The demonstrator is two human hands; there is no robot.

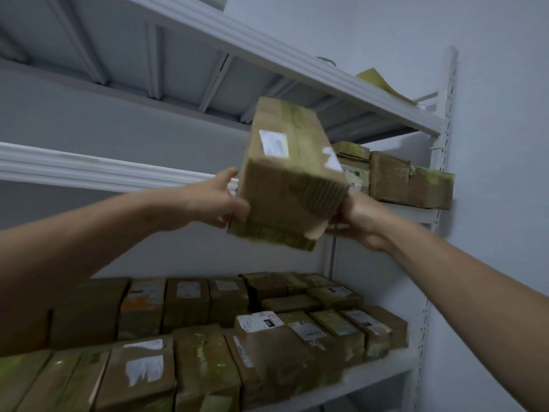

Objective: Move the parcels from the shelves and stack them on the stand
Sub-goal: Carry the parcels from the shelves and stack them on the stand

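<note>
Dim, cool bluish light, soft shadows under shelves (267,52), motion blur throughout, wide-angle bending at edges

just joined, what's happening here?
A person is lifting a long brown cardboard parcel wrapped in yellowish tape with both bare hands: the left hand on its left side, the right hand under its lower right corner. The parcel is tilted and held in the air in front of the white metal shelving. More taped parcels remain on the middle shelf, and many fill the lower shelf. The stand is not in view.

Held parcel (289,173) before middle shelf (104,171); parcel rows (208,337) below.
</note>
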